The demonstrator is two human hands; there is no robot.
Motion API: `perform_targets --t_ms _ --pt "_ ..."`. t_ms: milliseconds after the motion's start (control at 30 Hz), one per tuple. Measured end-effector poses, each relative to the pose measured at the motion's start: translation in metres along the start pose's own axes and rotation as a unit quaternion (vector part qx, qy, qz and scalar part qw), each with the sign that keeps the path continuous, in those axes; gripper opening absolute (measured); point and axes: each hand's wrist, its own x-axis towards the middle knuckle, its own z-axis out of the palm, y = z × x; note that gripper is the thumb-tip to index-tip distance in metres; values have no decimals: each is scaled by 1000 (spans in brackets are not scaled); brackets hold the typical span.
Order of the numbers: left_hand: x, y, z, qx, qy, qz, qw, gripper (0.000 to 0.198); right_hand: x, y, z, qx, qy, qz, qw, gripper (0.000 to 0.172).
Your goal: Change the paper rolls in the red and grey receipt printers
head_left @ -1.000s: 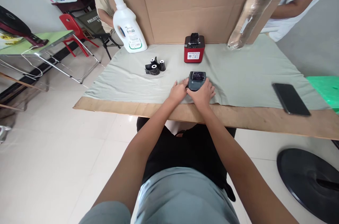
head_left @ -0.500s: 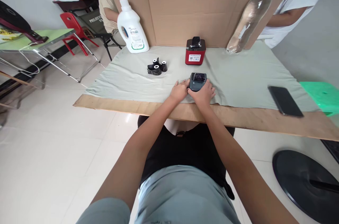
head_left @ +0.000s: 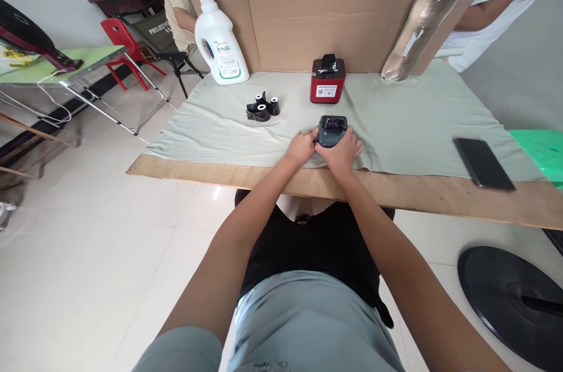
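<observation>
A small dark grey portable printer [head_left: 332, 131] rests on the cloth near the table's front edge. My right hand [head_left: 342, 152] grips its right side and front, with the thumb across the near edge. At its left side, my left hand [head_left: 302, 146] has its fingertips against the casing, fingers held together. Beyond it stands a red and black box-shaped printer [head_left: 326, 89] with a white label and a black strip sticking out of its top. Several black paper rolls [head_left: 263, 109] with white cores lie to the left, apart from both hands.
Grey-green cloth [head_left: 202, 131] covers the wooden table. A white detergent bottle [head_left: 224, 46] and a tilted clear plastic bottle [head_left: 424, 20] stand before the cardboard [head_left: 316, 14]. At right lies a black phone [head_left: 484, 163]. A person's arm [head_left: 484, 14] shows behind the cardboard.
The view has shifted slightly, so the table and everything on it sit a little farther right and higher. Both hands keep their places on the portable printer.
</observation>
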Motion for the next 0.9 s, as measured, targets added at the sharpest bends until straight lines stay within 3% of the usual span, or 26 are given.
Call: perform_targets --t_ms 233,500,633,733,900 --pt "4 -6 0 -59 14 -7 998 68 -2 0 -2 0 2 -8 1000 106" --pt "10 -26 8 -277 54 -2 959 64 -5 0 -8 30 -4 0 1000 100" --pt "4 -20 6 -314 116 83 939 75 -3 2 -16 103 8 13 995 76" --pt "-1 -11 2 -292 123 148 937 78 1 8 -23 182 4 16 983 59" --pt "-4 -4 0 -281 125 183 934 72 4 14 -29 355 -5 56 933 61"
